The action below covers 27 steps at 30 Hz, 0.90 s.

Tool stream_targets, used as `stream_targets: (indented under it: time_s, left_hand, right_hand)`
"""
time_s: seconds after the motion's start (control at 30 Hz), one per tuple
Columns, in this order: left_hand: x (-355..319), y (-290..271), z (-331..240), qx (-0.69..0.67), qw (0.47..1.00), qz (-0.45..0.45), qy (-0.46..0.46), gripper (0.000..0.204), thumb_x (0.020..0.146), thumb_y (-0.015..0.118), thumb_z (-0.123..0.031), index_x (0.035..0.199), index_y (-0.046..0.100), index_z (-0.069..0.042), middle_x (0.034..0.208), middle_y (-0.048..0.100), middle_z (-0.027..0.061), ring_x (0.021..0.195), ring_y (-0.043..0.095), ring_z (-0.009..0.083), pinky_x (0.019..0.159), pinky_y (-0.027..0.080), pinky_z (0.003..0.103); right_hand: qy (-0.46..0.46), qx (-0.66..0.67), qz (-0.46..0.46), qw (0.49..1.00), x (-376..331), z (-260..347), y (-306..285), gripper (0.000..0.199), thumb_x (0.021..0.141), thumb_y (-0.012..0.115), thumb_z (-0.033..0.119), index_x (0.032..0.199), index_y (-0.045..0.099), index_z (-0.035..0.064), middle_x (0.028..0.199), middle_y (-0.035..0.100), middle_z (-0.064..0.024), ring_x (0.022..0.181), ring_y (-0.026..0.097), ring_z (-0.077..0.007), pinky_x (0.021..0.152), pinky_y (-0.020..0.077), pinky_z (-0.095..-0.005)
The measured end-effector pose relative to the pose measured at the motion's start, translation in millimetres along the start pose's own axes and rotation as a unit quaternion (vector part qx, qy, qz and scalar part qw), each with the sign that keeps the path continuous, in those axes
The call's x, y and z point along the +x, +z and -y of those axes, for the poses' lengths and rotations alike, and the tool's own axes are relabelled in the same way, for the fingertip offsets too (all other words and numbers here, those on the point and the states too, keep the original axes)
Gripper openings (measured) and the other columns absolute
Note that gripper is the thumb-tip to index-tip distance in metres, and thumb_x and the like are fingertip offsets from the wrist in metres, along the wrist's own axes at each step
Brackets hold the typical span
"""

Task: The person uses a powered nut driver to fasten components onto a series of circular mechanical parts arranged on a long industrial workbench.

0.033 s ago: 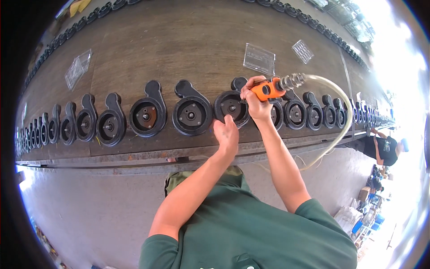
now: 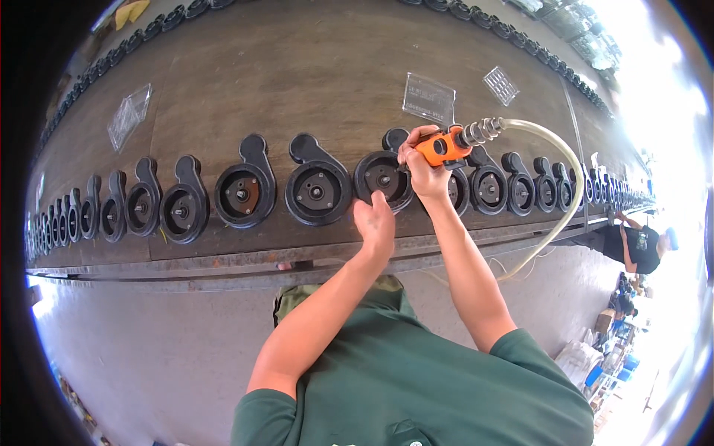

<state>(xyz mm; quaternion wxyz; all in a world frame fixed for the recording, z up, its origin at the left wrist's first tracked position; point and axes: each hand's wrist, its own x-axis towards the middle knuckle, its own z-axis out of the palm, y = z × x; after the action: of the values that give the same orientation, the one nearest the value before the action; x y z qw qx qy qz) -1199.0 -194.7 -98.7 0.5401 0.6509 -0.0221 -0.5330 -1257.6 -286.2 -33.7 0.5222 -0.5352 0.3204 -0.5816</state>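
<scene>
My left hand (image 2: 376, 221) grips the near rim of a round black housing (image 2: 383, 179), its thumb over the edge. The housing has a dark disc inside with a metal shaft at its centre and a rounded arm pointing away from me. In my right hand (image 2: 426, 172) is an orange air tool (image 2: 442, 149), held just above the housing's right side. A clear hose (image 2: 569, 152) with a metal spring at its end runs from the tool. The tool's tip is hidden behind my right fingers.
Several similar black housings (image 2: 318, 192) stand in a row along the table's near edge (image 2: 223, 262). Clear plastic trays (image 2: 429, 98) lie beyond them. More housings line the far edge. At the far right, another person (image 2: 641, 249) stands by the table.
</scene>
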Motion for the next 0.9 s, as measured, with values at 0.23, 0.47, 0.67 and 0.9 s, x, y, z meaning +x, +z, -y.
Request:
stream_targets:
  time_s: [0.23, 0.47, 0.67, 0.9]
  left_hand:
    - [-116.4, -53.4, -69.4, -0.148, 0.944, 0.219, -0.197, 0.035, 0.104, 0.052, -0.026, 0.075, 0.05, -0.007, 0.065, 0.052, 0.0047, 0.061, 0.054, 0.0194, 0.074, 0.054, 0.041]
    - [-191.9, -67.5, -120.6, -0.195, 0.765, 0.585, -0.186, 0.055, 0.105, 0.042, -0.02, 0.052, 0.034, -0.011, 0.048, 0.034, 0.0017, 0.046, 0.046, 0.018, 0.093, 0.052, 0.05]
    - [-201.8, -60.2, -112.9, -0.195, 0.712, 0.632, -0.236, 0.058, 0.105, 0.045, -0.019, 0.048, 0.036, -0.01, 0.044, 0.036, 0.002, 0.046, 0.046, 0.0164, 0.095, 0.052, 0.05]
    - [-206.5, -54.7, -119.1, -0.225, 0.68, 0.648, -0.258, 0.059, 0.104, 0.044, -0.019, 0.047, 0.035, -0.011, 0.042, 0.034, 0.0014, 0.043, 0.044, 0.015, 0.093, 0.053, 0.051]
  right_hand:
    - [-0.041, -0.037, -0.017, 0.998, 5.4, 4.4, -4.5, 0.025, 0.08, 0.061, -0.008, 0.103, 0.054, -0.0025, 0.079, 0.063, -0.0076, 0.065, 0.062, -0.0124, 0.059, 0.0517, -0.0265]
    - [-0.052, -0.028, -0.062, 0.996, -13.2, 14.7, 1.7, 0.021, 0.08, 0.064, -0.004, 0.101, 0.06, -0.0013, 0.083, 0.064, -0.0042, 0.069, 0.061, -0.0093, 0.061, 0.0498, -0.0246]
    - [-0.059, 0.044, -0.016, 0.997, -14.3, 48.4, 10.8, 0.027, 0.083, 0.055, -0.006, 0.109, 0.049, -0.0008, 0.075, 0.059, -0.0058, 0.067, 0.059, -0.0135, 0.066, 0.0509, -0.0292]
    - [-0.01, 0.023, -0.041, 0.999, -45.8, 33.1, 9.0, 0.024, 0.084, 0.046, -0.003, 0.108, 0.045, -0.0035, 0.074, 0.053, -0.0083, 0.064, 0.051, -0.0156, 0.064, 0.0501, -0.0352]
